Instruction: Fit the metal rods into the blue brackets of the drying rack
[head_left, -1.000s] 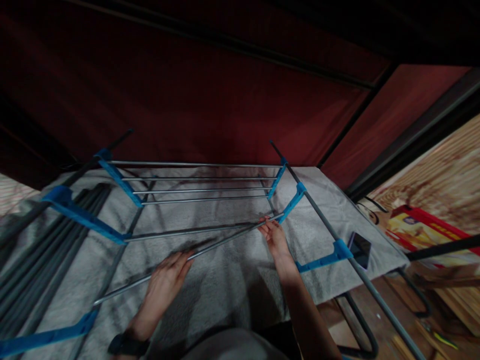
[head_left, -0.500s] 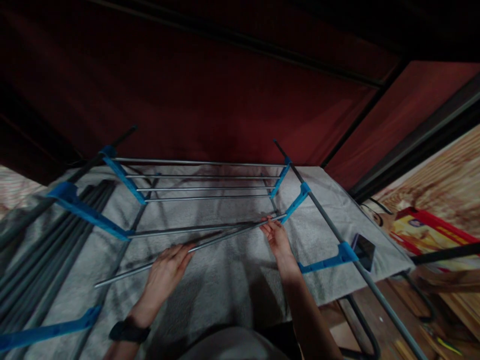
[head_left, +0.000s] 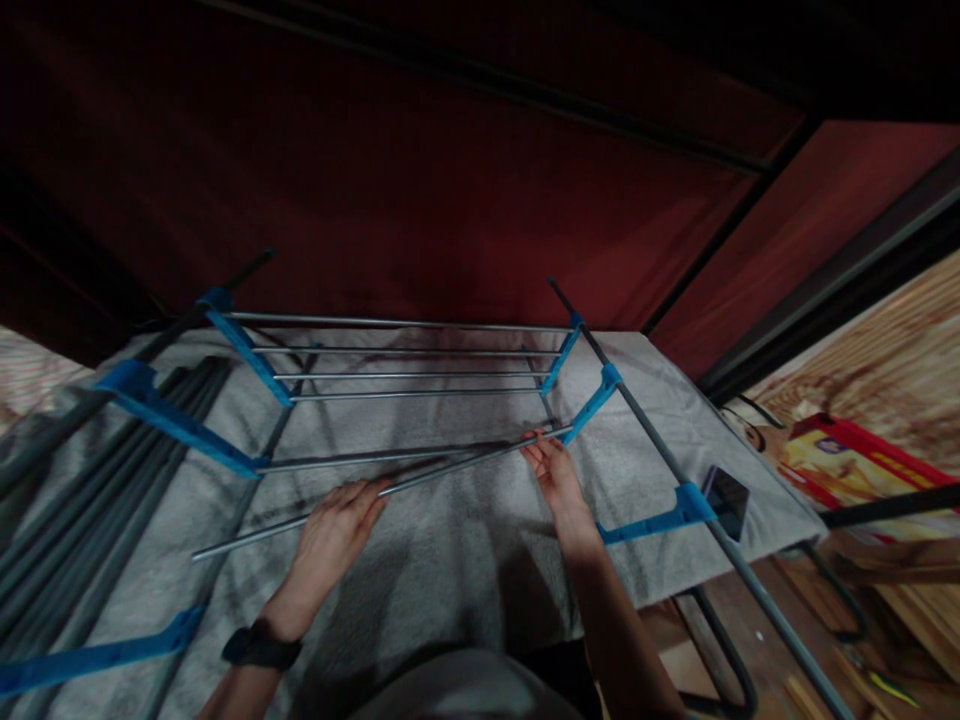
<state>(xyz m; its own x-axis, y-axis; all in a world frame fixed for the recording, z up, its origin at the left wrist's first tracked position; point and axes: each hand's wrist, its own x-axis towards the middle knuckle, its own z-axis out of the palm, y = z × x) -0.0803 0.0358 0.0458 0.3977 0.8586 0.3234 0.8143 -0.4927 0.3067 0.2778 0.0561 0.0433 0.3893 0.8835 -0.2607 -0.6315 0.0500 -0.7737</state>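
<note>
Behind the far edge of a worktop (head_left: 442,560) draped in grey cloth, the space is bounded by a dark red panel (head_left: 420,230). A frame of grey poles and blue brackets is laid across the worktop. Along the far edge, four thin rods (head_left: 420,376) are carried between the far pair of brackets.

A loose rod (head_left: 442,472) is held aslant across the centre of the worktop, its left end directed towards the near left corner. It is gripped left of its middle by the left hand (head_left: 337,525), palm down, with the fingers curled over it. Its right end is pinched between the thumb and fingers of the right hand (head_left: 553,470), at the near end of a blue bracket (head_left: 592,402); whether it is seated there cannot be told. Just beyond it, another rod (head_left: 352,461) is joined to the opposite bracket (head_left: 187,428); its right end is hidden.

A bundle of grey tubes (head_left: 97,510) is placed along the left edge. A phone (head_left: 725,500) is set near the right edge, beside the right pole (head_left: 651,435).
</note>
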